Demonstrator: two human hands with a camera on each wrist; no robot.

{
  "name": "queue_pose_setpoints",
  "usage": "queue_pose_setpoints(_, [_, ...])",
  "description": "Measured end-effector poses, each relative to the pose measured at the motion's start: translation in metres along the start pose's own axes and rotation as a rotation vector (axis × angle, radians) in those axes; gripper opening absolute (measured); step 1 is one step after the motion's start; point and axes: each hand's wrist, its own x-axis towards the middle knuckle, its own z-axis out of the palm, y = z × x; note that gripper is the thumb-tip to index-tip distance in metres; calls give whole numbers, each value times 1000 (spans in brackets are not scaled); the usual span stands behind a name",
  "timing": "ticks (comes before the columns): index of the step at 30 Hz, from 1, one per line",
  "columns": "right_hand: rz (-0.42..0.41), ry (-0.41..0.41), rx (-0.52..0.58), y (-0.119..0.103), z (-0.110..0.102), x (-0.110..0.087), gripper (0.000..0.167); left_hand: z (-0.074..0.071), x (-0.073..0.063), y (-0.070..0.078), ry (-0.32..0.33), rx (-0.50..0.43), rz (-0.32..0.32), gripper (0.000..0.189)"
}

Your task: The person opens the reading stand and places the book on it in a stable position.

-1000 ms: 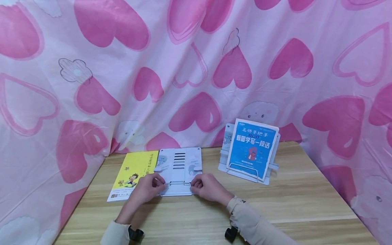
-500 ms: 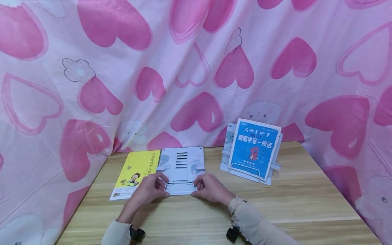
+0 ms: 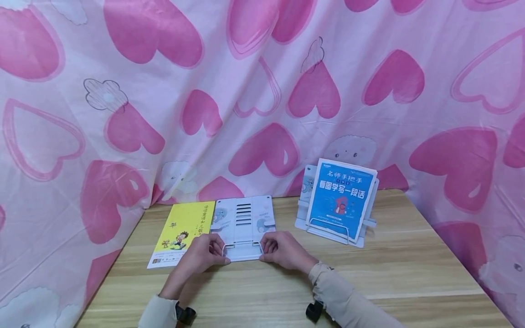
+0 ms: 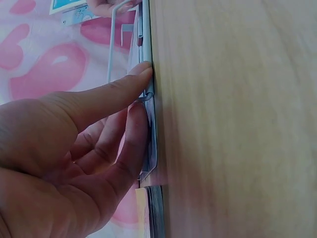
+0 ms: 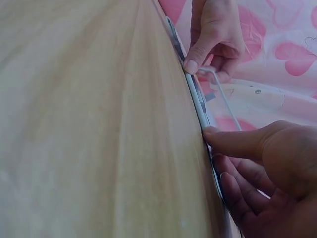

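A pale book stand (image 3: 246, 233) with elephant drawings and several slots lies flat on the table. At its front edge, a white wire page holder (image 4: 111, 49) stands up from the lip. My left hand (image 3: 203, 249) pinches the near left end of the wire, its thumb on the front lip and its fingers bent behind. On the other side, my right hand (image 3: 285, 249) grips the right end in the same way, thumb (image 5: 223, 139) pressing the lip. The hands cover both front corners of the stand.
Left of the stand lies a yellow book (image 3: 186, 218), partly behind my left hand. To the right, a second book stand (image 3: 301, 223) props up a blue book (image 3: 338, 198) behind its wire. A pink heart-patterned cloth (image 3: 262, 150) hangs behind the wooden table (image 3: 254, 296).
The wire page holder has swung from flat against the panel toward me and stands raised. Both thumbs have come down onto the front lip. The view has shifted slightly.
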Motion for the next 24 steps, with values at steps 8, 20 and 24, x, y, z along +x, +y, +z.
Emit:
queue_pose_setpoints(8, [-35,-2,-14,1,-2,-1,16,-1,1,-3,-16,-12,46,35])
queue_pose_setpoints(20, [-43,-36,-35,5,-10,1,15,4,1,1,-18,-11,66,33])
queue_pose_setpoints(24, [-46,-37,-30,6,-10,1,16,4,0,1,-19,-14,66,33])
